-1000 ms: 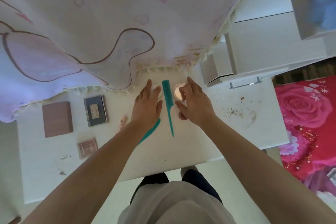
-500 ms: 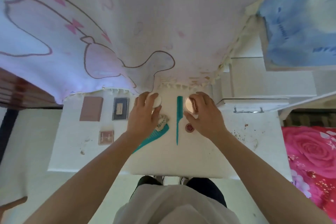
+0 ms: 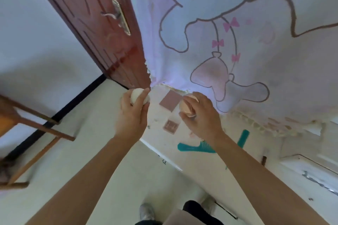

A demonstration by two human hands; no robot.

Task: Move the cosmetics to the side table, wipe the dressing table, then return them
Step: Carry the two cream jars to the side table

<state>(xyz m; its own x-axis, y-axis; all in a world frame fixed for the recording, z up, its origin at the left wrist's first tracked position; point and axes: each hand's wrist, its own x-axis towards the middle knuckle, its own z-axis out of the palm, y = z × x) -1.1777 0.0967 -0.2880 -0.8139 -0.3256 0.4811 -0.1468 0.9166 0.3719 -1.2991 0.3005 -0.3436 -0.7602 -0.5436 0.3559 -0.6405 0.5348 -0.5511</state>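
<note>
Door (image 3: pixel 95 23) brown, tabletop (image 3: pixel 201 166) white, floor (image 3: pixel 82 115) pale

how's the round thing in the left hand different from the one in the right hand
Colour: the white round item in the left hand is off-white; the peach round item in the right hand is peachy pink.
Place: the white round item is held past the dressing table edge, toward the door; the peach round item is over the table top, beside the pink box.
Shared: both are small, round and gripped by curled fingers.

No readable text, labels or numbers anywhere in view.
</note>
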